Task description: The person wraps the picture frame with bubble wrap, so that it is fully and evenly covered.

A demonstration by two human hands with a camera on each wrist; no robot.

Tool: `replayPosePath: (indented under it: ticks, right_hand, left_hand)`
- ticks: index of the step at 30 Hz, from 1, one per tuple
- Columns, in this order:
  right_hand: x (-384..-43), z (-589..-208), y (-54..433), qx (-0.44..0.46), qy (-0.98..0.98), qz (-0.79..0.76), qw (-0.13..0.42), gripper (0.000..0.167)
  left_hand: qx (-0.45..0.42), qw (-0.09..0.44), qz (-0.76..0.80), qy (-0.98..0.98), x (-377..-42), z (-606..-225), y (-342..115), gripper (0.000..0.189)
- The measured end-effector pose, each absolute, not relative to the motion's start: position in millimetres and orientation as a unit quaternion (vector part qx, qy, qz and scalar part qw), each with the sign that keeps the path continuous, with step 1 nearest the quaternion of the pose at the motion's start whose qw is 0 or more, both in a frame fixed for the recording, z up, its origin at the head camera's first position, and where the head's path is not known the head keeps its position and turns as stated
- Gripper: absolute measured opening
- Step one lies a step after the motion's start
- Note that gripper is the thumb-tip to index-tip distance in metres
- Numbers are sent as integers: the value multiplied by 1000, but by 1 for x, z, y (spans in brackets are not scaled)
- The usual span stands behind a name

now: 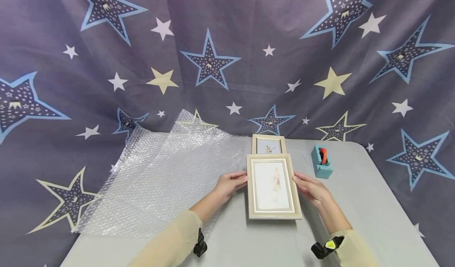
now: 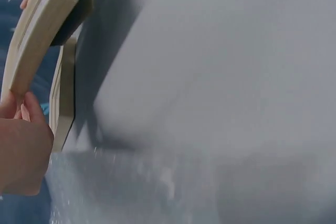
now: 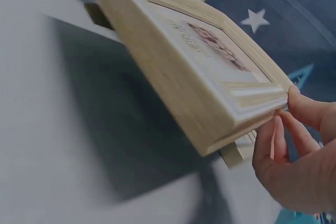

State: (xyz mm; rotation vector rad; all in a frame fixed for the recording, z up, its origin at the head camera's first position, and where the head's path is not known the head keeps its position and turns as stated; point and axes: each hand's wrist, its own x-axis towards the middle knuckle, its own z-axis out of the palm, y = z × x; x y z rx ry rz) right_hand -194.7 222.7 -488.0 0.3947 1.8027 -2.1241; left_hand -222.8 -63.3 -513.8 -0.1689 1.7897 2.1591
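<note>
A cream-coloured picture frame point(image 1: 251, 204) with a pale floral print is held above the table between both hands. My left hand point(image 1: 230, 185) pinches its left edge, thumb and fingers on either side of the border. On the opposite edge, my right hand point(image 1: 313, 190) grips the border the same way. In the right wrist view the picture frame point(image 3: 157, 72) is tilted, its shadow on the tabletop below. A dark flap shows under it in the left wrist view. Behind it lies a smaller picture frame point(image 1: 268, 137), its lower part hidden by the held one.
A sheet of clear bubble wrap point(image 1: 160, 184) spreads over the left of the grey table point(image 1: 362, 204) and up against the star-patterned curtain point(image 1: 227, 18). A teal tape dispenser point(image 1: 322, 171) with an orange-red roll stands to the right of the frames.
</note>
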Motion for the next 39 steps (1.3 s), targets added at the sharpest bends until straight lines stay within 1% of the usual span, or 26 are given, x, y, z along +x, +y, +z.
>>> replayPosePath:
  ticks: [3,6,8,12,13,15,18,19,23,24,26,31,39]
  right_hand:
    - [-202,-486,207,154,619,-753,160,69]
    - [-208,-484,191,176,601,-765,150,63]
    - [-211,-483,180,186,593,-771,141,48]
    - [-220,-481,161,192,593,-770,133,10]
    - [-222,-481,155,194,594,-770,131,6]
    - [-227,-481,144,196,593,-770,127,8]
    - [-233,-481,126,195,595,-771,118,6]
    - [-235,-481,120,195,596,-771,115,7]
    - [-240,-480,93,192,603,-767,107,33]
    - [-240,-479,86,193,605,-765,107,38]
    - [-243,-480,72,198,606,-763,108,42]
    - [-250,-480,41,191,607,-763,110,39]
    - [-259,-481,3,138,635,-753,98,35]
  left_hand:
    - [-77,154,749,640,-225,-509,-77,38]
    - [-91,139,746,645,-227,-505,-90,37]
    - [-101,130,748,643,-227,-502,-99,37]
    - [-120,113,754,636,-229,-498,-116,37]
    - [-124,109,754,636,-230,-498,-120,37]
    - [-132,101,753,636,-230,-497,-129,36]
    - [-145,94,751,637,-231,-496,-144,37]
    - [-148,92,750,638,-231,-495,-150,37]
    - [-157,82,744,644,-230,-492,-175,41]
    - [-160,80,744,643,-231,-491,-182,42]
    - [-163,75,746,641,-233,-490,-195,44]
    - [-170,58,754,632,-237,-485,-223,47]
    - [-200,24,764,613,-239,-482,-256,51]
